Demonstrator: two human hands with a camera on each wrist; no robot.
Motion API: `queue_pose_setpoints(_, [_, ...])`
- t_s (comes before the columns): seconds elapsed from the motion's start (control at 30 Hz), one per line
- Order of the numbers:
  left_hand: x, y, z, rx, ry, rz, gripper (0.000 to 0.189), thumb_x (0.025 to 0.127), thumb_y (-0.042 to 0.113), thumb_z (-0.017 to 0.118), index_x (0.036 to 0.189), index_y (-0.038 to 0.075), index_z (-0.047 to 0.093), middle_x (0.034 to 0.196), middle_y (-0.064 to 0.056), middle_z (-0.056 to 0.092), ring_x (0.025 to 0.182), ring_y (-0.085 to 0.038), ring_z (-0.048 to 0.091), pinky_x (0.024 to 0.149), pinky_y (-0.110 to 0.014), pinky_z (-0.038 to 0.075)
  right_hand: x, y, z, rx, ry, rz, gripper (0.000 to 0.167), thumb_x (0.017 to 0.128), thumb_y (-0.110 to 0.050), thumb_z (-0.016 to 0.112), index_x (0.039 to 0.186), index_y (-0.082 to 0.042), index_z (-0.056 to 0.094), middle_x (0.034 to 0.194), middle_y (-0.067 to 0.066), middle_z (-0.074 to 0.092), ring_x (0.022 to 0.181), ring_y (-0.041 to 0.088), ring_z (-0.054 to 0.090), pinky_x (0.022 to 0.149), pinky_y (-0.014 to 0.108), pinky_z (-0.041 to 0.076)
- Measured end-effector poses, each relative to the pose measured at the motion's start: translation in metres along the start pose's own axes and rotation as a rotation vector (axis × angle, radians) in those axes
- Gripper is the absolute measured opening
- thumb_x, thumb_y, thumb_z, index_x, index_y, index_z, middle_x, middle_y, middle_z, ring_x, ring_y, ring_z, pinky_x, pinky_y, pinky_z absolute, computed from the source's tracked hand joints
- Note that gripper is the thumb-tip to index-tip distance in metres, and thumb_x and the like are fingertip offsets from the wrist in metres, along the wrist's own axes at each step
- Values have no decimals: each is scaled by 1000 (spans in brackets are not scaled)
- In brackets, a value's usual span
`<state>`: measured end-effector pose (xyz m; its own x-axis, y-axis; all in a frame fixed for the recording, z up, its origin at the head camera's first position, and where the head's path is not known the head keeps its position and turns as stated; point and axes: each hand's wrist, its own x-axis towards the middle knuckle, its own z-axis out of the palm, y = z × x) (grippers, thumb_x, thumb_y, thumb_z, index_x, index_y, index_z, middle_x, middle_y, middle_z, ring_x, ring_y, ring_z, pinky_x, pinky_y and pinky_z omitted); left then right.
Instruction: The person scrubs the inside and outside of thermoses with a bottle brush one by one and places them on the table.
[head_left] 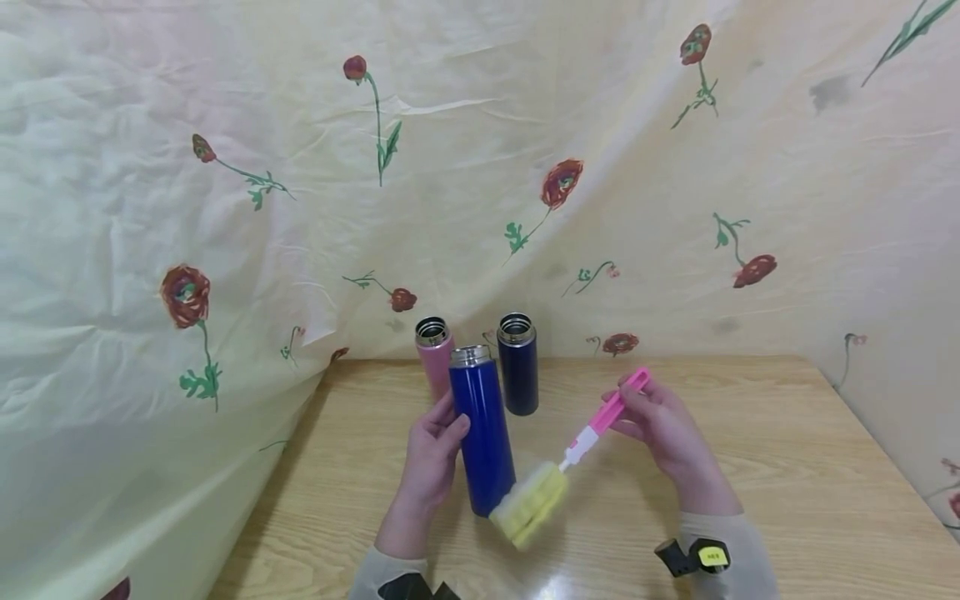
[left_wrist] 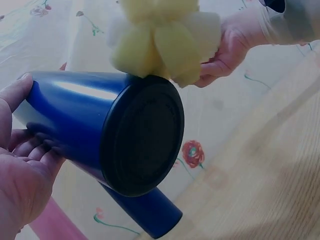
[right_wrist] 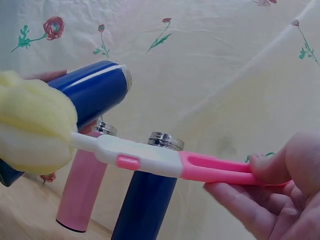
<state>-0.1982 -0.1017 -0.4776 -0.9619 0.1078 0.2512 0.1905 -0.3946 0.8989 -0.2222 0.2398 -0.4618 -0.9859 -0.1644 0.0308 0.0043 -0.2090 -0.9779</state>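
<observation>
My left hand (head_left: pixel 437 454) grips a bright blue thermos bottle (head_left: pixel 483 433) round its upper body, its steel mouth uncapped and tilted slightly left. In the left wrist view the black base of that bottle (left_wrist: pixel 142 137) faces the camera. My right hand (head_left: pixel 660 417) pinches the pink handle of a bottle brush (head_left: pixel 611 408) between thumb and fingers. The yellow and white sponge head (head_left: pixel 531 504) points down to the left, beside the lower end of the blue bottle; it looks blurred in the head view. Whether sponge and bottle touch, I cannot tell.
Behind the held bottle stand an uncapped pink bottle (head_left: pixel 435 358) and an uncapped dark navy bottle (head_left: pixel 519 367). They are on a wooden table (head_left: pixel 787 467). A flowered cloth (head_left: pixel 465 233) hangs along the table's back and sides.
</observation>
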Motion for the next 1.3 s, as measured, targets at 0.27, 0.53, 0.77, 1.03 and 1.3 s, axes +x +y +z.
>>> queue_pose_setpoints(0.27, [1,-10,5,-64,-169,63,57,103,-2,60,158,-3,46,139,-3,70,126,-18,68,107,-35,55,4,-5,-6,353,91,-19,9,113,-15,53,118,-8,56,113,2,71,105,16,72,98,29,59])
queue_pose_setpoints(0.53, [-3,-12,11,-20,-237,-41,59,103,6,59,156,-14,41,134,-2,68,119,-15,66,101,-32,57,-2,-15,-3,879,238,-69,9,110,-9,55,118,-5,54,116,9,63,106,22,72,106,32,54])
queue_pose_setpoints(0.77, [-1,-14,16,111,-171,-103,74,92,1,78,156,-10,42,143,-17,64,127,-21,66,108,-37,55,-3,-21,2,863,322,-71,18,109,-11,59,124,-7,50,120,9,61,106,22,71,105,33,55])
queue_pose_setpoints(1.03, [-9,-7,22,219,-66,-62,69,87,-5,81,149,-8,52,135,-14,60,122,-23,62,104,-36,57,-11,-25,6,852,354,-66,16,109,-11,59,122,-5,52,114,10,64,102,23,73,101,33,57])
queue_pose_setpoints(1.3, [-18,5,24,226,-16,-116,79,89,-1,82,158,-4,45,150,-26,59,130,-30,63,104,-36,57,-21,-30,9,979,352,-89,11,108,-8,60,116,-4,53,113,12,65,100,26,73,102,36,57])
